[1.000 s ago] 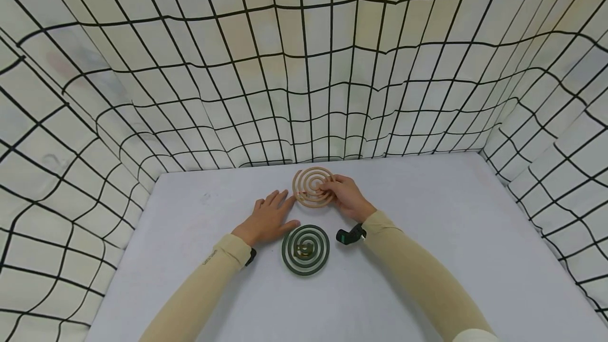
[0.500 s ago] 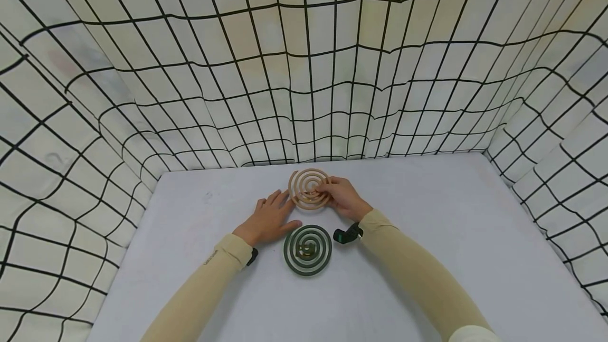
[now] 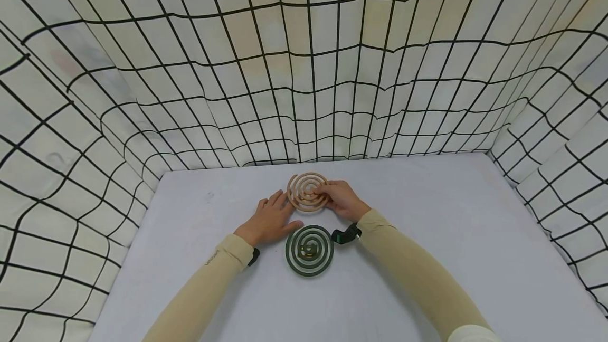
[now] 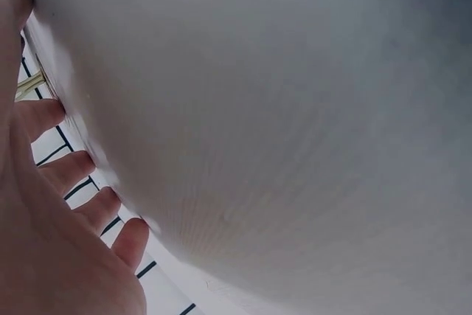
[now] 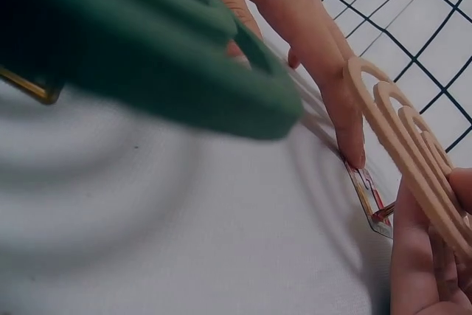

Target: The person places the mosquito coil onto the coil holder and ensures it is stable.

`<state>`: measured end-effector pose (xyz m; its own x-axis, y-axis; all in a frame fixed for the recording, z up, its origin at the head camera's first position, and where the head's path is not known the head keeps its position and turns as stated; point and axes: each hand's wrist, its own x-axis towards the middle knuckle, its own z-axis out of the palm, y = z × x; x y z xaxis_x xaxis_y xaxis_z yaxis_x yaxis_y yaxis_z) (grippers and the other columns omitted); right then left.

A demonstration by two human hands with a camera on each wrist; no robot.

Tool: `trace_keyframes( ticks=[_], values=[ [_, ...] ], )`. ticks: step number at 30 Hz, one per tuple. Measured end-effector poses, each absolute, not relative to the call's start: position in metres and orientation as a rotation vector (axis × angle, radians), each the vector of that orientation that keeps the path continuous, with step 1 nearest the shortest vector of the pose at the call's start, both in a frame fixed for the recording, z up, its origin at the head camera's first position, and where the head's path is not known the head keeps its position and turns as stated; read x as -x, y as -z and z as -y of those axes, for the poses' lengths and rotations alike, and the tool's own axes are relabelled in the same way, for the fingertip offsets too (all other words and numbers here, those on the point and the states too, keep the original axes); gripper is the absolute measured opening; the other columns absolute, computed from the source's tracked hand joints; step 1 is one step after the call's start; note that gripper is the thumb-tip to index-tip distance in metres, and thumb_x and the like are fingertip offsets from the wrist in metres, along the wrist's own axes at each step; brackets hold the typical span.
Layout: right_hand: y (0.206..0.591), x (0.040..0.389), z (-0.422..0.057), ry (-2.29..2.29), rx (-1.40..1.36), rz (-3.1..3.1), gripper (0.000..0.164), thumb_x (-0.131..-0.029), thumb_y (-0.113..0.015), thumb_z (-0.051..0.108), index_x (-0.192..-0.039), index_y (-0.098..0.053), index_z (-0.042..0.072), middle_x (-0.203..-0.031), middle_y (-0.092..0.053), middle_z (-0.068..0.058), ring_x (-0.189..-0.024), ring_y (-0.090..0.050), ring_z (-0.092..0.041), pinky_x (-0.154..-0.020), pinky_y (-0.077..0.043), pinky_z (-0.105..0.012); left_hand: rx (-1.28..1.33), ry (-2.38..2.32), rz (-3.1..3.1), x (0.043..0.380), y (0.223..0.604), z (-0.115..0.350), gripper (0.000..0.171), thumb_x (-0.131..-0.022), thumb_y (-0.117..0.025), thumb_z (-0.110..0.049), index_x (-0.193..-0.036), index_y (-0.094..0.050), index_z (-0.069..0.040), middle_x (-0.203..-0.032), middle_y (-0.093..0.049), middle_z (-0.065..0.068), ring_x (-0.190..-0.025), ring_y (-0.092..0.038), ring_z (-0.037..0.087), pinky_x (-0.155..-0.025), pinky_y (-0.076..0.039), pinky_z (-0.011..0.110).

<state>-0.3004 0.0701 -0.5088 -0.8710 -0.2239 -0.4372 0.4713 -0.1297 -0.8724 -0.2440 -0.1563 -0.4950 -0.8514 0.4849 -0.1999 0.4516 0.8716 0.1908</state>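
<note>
My right hand (image 3: 345, 200) pinches a tan mosquito coil (image 5: 404, 149) at its inner rings, thumb on top and fingers beneath. The coil is held just above the table. Below it lies a small flat metal coil stand (image 5: 363, 195) with coloured print and a raised prong. Spread out, my left hand (image 3: 268, 220) rests on the table with straight fingers, its index fingertip on the stand's edge. A green mosquito coil (image 3: 309, 274) sits nearer, beside the left thumb, raised on another brass-coloured stand (image 5: 33, 86). Whether the prong meets the tan coil is hidden by fingers.
The white tabletop (image 3: 427, 215) stretches around both hands. Black netting (image 3: 313, 94) rises at the back and along both sides, in front of pale walls. A black wrist camera (image 3: 347, 234) on the right wrist is close to the green coil's edge.
My right hand has brought the tan coil slightly lower and left, toward the left fingertips. The left hand stays in place. The green coil keeps its spot beside the left thumb.
</note>
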Motion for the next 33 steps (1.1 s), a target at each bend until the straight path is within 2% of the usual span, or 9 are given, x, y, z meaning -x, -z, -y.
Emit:
trace_keyframes(
  ticks=[4,16,25,33],
  values=[
    [0.5101,0.3006,-0.0699,2.042,-0.287,-1.692,0.016,-0.099,-0.064,0.009,-0.112,-0.067,-0.001,-0.093,-0.071,-0.003,-0.082,-0.069,-0.007,-0.071,-0.056,-0.020,-0.700,-0.176,-2.792,0.2442,0.4957,0.1562,0.082,-0.103,-0.047,-0.063,-0.164,-0.030,-0.012,-0.171,-0.026,0.019,-0.162,-0.018,0.040,-0.121,-0.028,0.061],
    [0.5096,0.3019,-0.0693,2.002,-0.249,-1.721,0.023,-0.099,-0.064,0.010,-0.117,-0.067,-0.004,-0.093,-0.072,-0.003,-0.081,-0.070,-0.007,-0.071,-0.057,-0.020,-0.708,-0.185,-2.799,0.2443,0.4953,0.1556,0.081,-0.103,-0.048,-0.062,-0.164,-0.030,-0.011,-0.171,-0.026,0.019,-0.161,-0.018,0.041,-0.121,-0.028,0.061],
    [0.5099,0.3043,-0.0686,2.011,-0.231,-1.698,0.022,-0.099,-0.064,0.007,-0.116,-0.067,-0.006,-0.087,-0.074,-0.003,-0.077,-0.072,-0.008,-0.070,-0.059,-0.020,-0.712,-0.184,-2.798,0.2450,0.4967,0.1571,0.081,-0.103,-0.049,-0.061,-0.164,-0.030,-0.011,-0.171,-0.026,0.020,-0.161,-0.019,0.042,-0.120,-0.028,0.062],
    [0.5097,0.3048,-0.0673,1.983,-0.234,-1.732,0.021,-0.099,-0.064,0.007,-0.116,-0.067,-0.005,-0.089,-0.073,-0.004,-0.078,-0.072,-0.008,-0.071,-0.058,-0.020,-0.715,-0.183,-2.804,0.2449,0.4980,0.1571,0.081,-0.103,-0.048,-0.062,-0.164,-0.030,-0.012,-0.171,-0.025,0.020,-0.161,-0.018,0.042,-0.121,-0.028,0.063]
  ],
)
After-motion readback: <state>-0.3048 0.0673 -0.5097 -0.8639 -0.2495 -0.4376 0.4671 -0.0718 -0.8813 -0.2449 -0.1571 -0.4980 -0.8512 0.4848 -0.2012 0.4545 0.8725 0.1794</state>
